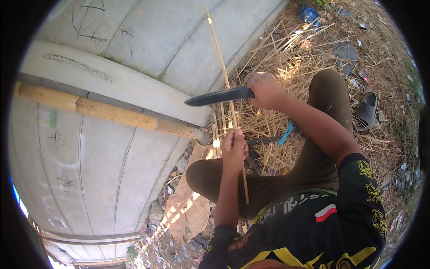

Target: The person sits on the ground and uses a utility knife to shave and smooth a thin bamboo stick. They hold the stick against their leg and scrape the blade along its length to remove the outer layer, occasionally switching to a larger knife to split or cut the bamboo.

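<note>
Bamboo strip (233,112) pinched in left hand, knife across it

With the left hand (234,145) taken as the centre of the dial, the pale, thin strip runs from between 11 and 12 o'clock to between 5 and 6, its lower end over the dark trousers (291,172). The left fingers pinch it, thumb and fingertips pressed close together. At 1 o'clock the right hand (263,89) makes a fist, its fingers curled around the handle end of a dark-bladed knife (217,96). The blade points to 9 o'clock and crosses the strip's line; whether they touch cannot be told.

Between 2 and 3 o'clock, near the left hand, lies a light-blue tool (285,133) among straw-coloured shavings (273,116), which spread from 12 round to 3. Farther out toward 3 is a dark sandal (367,110). Crumpled blue plastic (309,15) sits well away at 1 o'clock. Brown cardboard (190,217) lies at 7, streaked with sunlight. A yellowish bamboo pole (112,114) extends between 9 and 10, alongside a pale grey panelled wall (107,175).
</note>
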A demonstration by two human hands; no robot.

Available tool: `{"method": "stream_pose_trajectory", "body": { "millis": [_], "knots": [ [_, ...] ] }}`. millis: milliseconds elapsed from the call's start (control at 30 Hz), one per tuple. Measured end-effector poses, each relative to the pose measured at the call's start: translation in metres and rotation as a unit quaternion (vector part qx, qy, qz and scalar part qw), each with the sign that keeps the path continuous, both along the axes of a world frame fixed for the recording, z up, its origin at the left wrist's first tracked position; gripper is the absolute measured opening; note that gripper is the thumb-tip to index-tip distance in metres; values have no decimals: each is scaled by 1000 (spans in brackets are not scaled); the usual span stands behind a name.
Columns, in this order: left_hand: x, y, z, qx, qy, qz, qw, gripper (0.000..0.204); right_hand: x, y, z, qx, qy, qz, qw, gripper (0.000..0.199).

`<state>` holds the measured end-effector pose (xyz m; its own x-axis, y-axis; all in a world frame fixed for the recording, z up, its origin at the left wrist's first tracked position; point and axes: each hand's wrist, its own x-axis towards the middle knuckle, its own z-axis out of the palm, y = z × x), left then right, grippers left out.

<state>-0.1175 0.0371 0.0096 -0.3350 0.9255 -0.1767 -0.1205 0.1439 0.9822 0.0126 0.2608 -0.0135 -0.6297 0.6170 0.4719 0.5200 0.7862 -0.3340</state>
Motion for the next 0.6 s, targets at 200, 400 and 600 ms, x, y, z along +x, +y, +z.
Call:
{"method": "stream_pose_trajectory", "body": {
  "millis": [200, 400, 600],
  "knots": [
    [-2, -8, -12, -2, 61, 14, 998, 28, -3, 5, -15, 21, 7, 35, 999, 32],
    [2, -2, -11, 8, 73, 23, 997, 31, -6, 21, -24, -35, 55, -27, 998, 28],
    [-4, -2, -20, 37, 76, 47, 995, 35, -7, 16, -17, -150, 78, -112, 979, 27]
  ]
}}
